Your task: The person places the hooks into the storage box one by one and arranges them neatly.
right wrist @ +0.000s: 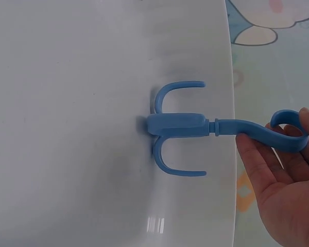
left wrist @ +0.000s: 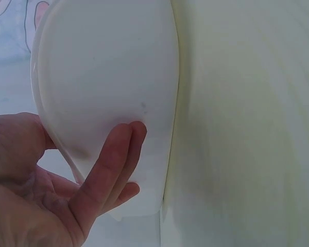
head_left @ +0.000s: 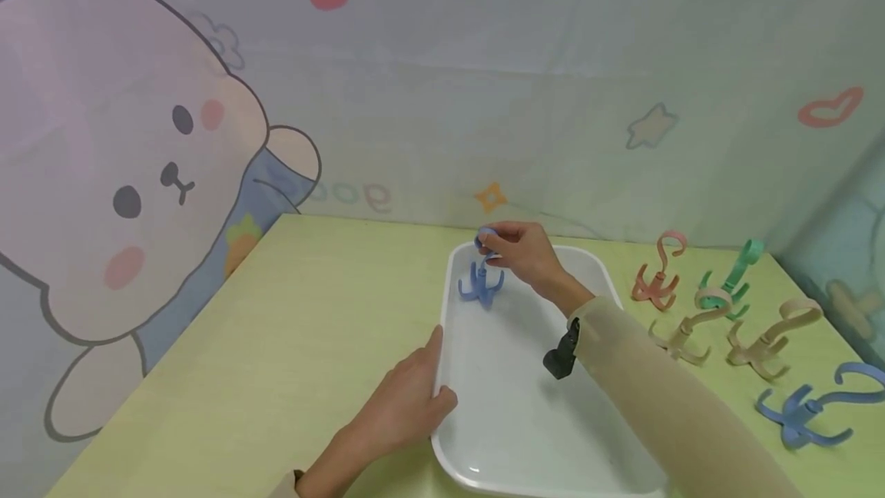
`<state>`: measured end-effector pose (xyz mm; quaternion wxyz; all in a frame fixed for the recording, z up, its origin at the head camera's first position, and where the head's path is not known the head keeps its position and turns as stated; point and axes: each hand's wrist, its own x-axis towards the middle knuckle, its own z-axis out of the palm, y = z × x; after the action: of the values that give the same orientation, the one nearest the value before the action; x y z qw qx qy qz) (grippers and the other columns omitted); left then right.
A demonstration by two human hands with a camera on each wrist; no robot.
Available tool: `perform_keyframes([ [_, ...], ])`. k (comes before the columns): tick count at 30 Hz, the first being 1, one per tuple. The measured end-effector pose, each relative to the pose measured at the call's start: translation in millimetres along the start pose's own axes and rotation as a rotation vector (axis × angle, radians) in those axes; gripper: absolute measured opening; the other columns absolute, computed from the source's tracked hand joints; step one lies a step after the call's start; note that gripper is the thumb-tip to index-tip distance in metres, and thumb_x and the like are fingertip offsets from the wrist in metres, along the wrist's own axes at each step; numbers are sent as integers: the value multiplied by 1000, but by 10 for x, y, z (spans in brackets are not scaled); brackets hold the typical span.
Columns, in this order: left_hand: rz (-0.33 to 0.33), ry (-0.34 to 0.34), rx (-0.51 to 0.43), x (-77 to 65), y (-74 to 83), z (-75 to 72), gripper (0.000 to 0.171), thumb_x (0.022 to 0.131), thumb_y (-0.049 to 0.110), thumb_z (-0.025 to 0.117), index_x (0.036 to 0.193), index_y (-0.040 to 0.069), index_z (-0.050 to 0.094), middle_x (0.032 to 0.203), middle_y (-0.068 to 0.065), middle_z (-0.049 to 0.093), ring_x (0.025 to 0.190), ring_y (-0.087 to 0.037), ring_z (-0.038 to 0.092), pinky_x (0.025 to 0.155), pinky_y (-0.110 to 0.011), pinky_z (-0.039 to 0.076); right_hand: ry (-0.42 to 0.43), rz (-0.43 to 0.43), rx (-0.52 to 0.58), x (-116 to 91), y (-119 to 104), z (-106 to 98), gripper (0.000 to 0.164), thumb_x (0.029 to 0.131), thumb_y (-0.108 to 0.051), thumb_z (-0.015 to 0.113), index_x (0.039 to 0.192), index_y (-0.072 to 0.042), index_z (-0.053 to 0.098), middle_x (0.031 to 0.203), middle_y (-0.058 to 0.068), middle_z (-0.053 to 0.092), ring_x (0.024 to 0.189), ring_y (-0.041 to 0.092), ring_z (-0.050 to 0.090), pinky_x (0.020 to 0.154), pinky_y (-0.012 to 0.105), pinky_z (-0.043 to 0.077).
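Note:
A blue multi-prong hanging hook (head_left: 482, 283) stands upright at the far left end of the white tray (head_left: 512, 375). My right hand (head_left: 522, 252) pinches the curved top of this blue hook (right wrist: 180, 124), and its prongs point upward near the tray floor. Whether its base touches the floor is hard to tell. On the tray's left side, my left hand (head_left: 408, 398) grips the rim, thumb over the inside. In the left wrist view, the fingers (left wrist: 116, 159) lie against the outer wall of the tray (left wrist: 108, 62).
Right of the tray lie several more hooks: a pink one (head_left: 655, 287), a green one (head_left: 729, 283), two beige ones (head_left: 686, 329) (head_left: 764, 348) and a blue one (head_left: 798, 413). They rest on the yellow-green table (head_left: 311, 313). A cartoon-printed cloth (head_left: 484, 60) hangs behind.

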<state>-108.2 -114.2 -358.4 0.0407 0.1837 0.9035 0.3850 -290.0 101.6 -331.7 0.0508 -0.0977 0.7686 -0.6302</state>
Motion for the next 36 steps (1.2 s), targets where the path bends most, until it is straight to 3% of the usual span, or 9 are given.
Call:
perform_keyframes([
  [9, 12, -1, -2, -1, -1, 19, 87, 87, 6, 58, 164, -9, 20, 147, -29, 56, 117, -32, 64, 88, -47, 60, 10, 0, -19, 22, 68, 10, 39, 103, -18, 67, 136, 2, 68, 128, 23, 71, 121, 38, 69, 100, 42, 58],
  [22, -4, 1, 12, 8, 11, 17, 86, 88, 8, 57, 164, -9, 21, 152, -29, 52, 122, -33, 62, 93, -49, 58, 4, -25, -21, 16, 73, 0, 41, 102, -18, 68, 138, 2, 67, 130, 23, 72, 123, 37, 68, 100, 42, 58],
  [28, -7, 15, 19, -7, 13, 17, 86, 87, 8, 57, 164, -10, 22, 155, -29, 51, 125, -34, 62, 96, -51, 57, -23, -22, -24, -12, 62, -41, 44, 97, -17, 75, 137, -1, 69, 131, 20, 73, 126, 36, 68, 102, 41, 58],
  [36, -21, 18, 25, -2, 22, 28, 86, 89, 10, 59, 164, -9, 22, 156, -30, 49, 131, -37, 59, 102, -54, 54, -32, -48, -182, -105, -105, -202, 50, 97, -19, 75, 144, -7, 65, 140, 17, 69, 131, 33, 65, 111, 48, 52],
])
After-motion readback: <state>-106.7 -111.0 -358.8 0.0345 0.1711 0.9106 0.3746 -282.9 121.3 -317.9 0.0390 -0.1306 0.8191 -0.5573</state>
